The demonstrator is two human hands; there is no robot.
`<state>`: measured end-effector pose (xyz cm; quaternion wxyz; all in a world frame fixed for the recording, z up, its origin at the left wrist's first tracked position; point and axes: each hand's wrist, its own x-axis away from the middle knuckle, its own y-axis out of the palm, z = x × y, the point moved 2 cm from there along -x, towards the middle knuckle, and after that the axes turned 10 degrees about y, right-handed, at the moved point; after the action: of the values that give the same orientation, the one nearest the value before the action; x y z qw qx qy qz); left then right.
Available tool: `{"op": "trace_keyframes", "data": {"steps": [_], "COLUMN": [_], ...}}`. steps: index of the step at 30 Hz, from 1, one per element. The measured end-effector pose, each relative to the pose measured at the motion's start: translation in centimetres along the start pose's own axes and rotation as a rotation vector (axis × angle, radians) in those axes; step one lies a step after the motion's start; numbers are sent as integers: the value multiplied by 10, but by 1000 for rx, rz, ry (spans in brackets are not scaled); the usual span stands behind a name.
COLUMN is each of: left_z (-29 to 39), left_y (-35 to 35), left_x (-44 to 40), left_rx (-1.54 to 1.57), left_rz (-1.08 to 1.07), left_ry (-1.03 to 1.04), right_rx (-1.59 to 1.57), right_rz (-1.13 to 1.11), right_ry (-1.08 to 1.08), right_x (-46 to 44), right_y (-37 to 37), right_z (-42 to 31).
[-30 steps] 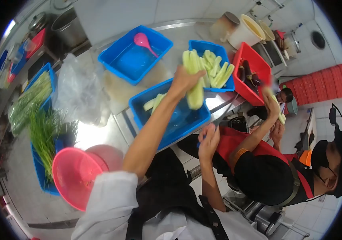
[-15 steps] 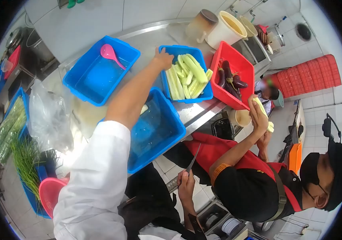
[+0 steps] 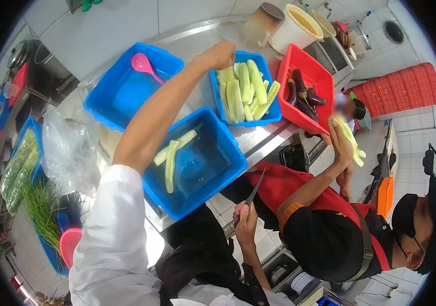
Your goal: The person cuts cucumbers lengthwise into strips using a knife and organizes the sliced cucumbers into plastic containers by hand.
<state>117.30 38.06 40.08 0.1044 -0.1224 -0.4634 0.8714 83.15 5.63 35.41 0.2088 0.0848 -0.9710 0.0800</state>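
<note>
My left hand (image 3: 220, 55), in a white sleeve, reaches to the far left corner of a blue tub (image 3: 246, 123) of peeled cucumbers (image 3: 251, 84). Its fingers are closed around the upper end of a pale cucumber piece (image 3: 226, 75); the fingertips are partly hidden. Low in front of my dark apron, my right hand (image 3: 246, 219) grips a knife (image 3: 256, 188), blade pointing up and away. Between the hands stands a larger blue tub (image 3: 228, 173) with a shallow layer of liquid. Two long cucumber pieces (image 3: 170, 166) lie crossed inside it.
Another blue tub (image 3: 111, 102) holds a pink ladle (image 3: 141, 64). A red tub (image 3: 325, 76) contains eggplants (image 3: 304, 94). A plastic bag (image 3: 67, 148) and green stalks (image 3: 39, 204) are at left. Close on my right, a co-worker (image 3: 325, 234) holds a peeled cucumber (image 3: 349, 140).
My left hand has risen from the tub's rim and closed around a cucumber piece. My forearm has shifted, uncovering the two pieces in the larger tub. The knife stays in my right hand.
</note>
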Motion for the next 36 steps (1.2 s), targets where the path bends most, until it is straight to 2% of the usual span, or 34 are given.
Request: {"op": "trace_keyframes", "data": {"steps": [4,6,9,10,11,12,14,15,17,19,20,22,24,26,28,30,31,33,35,36], "left_z": [51,88,137,158,170,170,152,149,157,177,188,197,198,200,199,198,199,200,203,204], "left_y": [-72,-119,-172,-184,-190,-185,-159,-142,-108,-60,-42,-7,3,5,-2,-4,-3,-3,-1,-1], "left_x": [34,68,129,156,179,197,236,257,301,320,329,343,361,379,394,403,406,408,405,404], "left_rx": [8,-67,-94,155,404,388,504,512,494,1108,1094,1523,1551,1584,1635,1617,1680,1748,1789,1794], "left_rz": [413,481,476,567,655,665,870,939,1082,1282,1311,1349,1456,1552,1604,1668,1648,1624,1669,1667], "left_ry": [315,413,276,203,127,110,-18,-107,-271,-106,-135,38,53,81,50,19,74,127,-33,-31], "right_rx": [33,46,-77,-157,-231,-301,-520,-377,-306,-277,-263,-249,-190,7,72,272,399,419,448,451], "right_rz": [2,22,67,72,-25,-123,-476,-653,-713,-775,-802,-822,-858,-748,-711,-707,-714,-681,-630,-627], "right_ry": [-126,-238,-287,-290,-282,-265,-126,-102,-37,61,85,78,86,-269,-257,-574,-592,-652,-711,-712], "right_x": [-18,-36,-54,-61,-62,-58,-44,-30,-1,27,38,54,59,60,71,85,91,97,101,101], "right_y": [4,7,31,42,56,70,95,102,114,129,136,147,148,139,129,123,118,123,127,129], "right_z": [-28,-43,-102,-118,-140,-157,-166,-172,-157,-144,-139,-132,-121,-105,-95,-88,-88,-79,-74,-72]}}
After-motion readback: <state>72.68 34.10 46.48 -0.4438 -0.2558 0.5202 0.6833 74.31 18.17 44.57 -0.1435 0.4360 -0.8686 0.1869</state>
